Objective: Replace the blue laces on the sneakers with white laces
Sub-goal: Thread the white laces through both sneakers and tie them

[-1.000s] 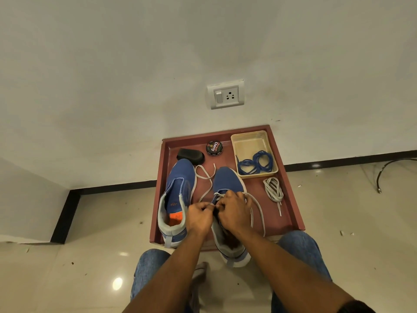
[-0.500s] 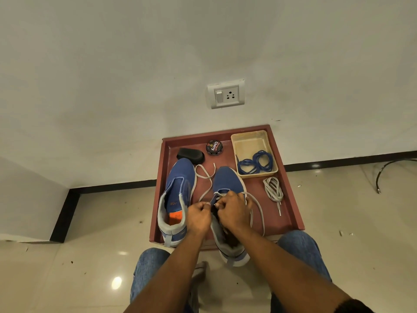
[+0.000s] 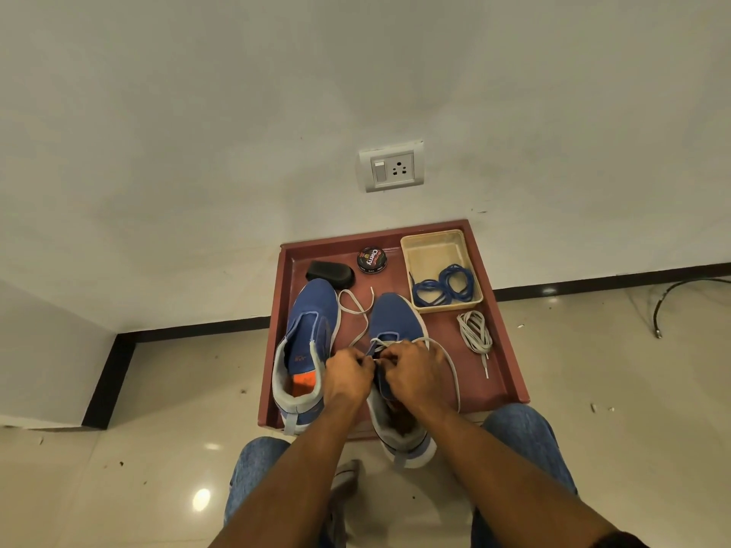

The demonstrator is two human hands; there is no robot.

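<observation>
Pinching the white lace [image 3: 443, 350] at frame centre, the left hand [image 3: 348, 375] and right hand [image 3: 413, 373] hid the right sneaker's [image 3: 389, 316] eyelets. Blue laces [image 3: 445, 284] lay in the beige tub [image 3: 429, 251], upper right; its heel overhung the tray [image 3: 510, 365], knees cut off below

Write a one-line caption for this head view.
Both hands, left hand and right hand, thread a white lace into the right sneaker on a red tray.
</observation>
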